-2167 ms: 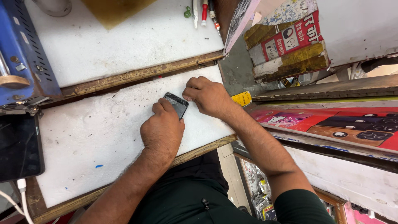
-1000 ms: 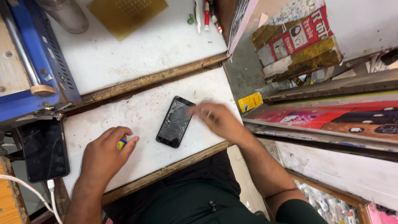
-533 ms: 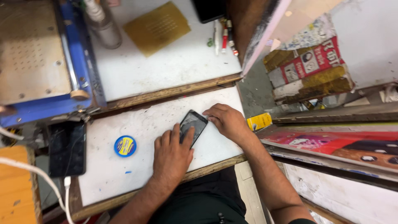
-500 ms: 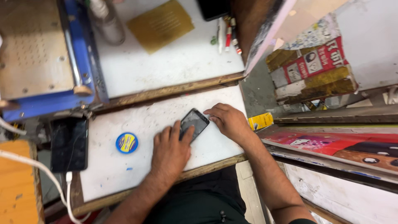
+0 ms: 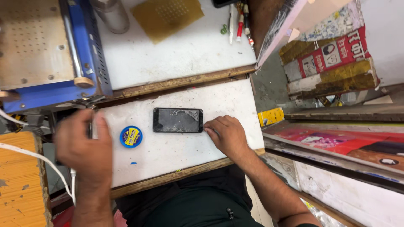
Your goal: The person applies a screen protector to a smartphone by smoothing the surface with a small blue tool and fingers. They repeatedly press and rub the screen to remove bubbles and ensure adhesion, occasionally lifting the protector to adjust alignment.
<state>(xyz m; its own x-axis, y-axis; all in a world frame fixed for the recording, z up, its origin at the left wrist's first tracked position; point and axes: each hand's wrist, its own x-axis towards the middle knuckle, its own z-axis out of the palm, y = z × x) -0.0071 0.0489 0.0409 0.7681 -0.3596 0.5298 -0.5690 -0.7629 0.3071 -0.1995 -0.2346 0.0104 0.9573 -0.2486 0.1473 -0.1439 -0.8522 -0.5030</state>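
A blue metal machine with a perforated steel top plate (image 5: 46, 50) fills the upper left, beside the upper white wooden-edged board (image 5: 176, 54) that carries a square yellow perforated mat (image 5: 167, 16). On the lower white scuffed work board (image 5: 185, 147) lies 1 black rectangular smartphone with a cracked screen (image 5: 178, 120), flat and lengthwise, near the board's middle. The right hand (image 5: 226, 135) rests loosely curled on the board, fingertips touching the phone's right end. The left hand (image 5: 84, 147), blurred, hangs over the board's left edge, well apart from the phone; whether it grips anything cannot be told. A small round blue tin with a yellow label (image 5: 131, 136) sits between left hand and phone.
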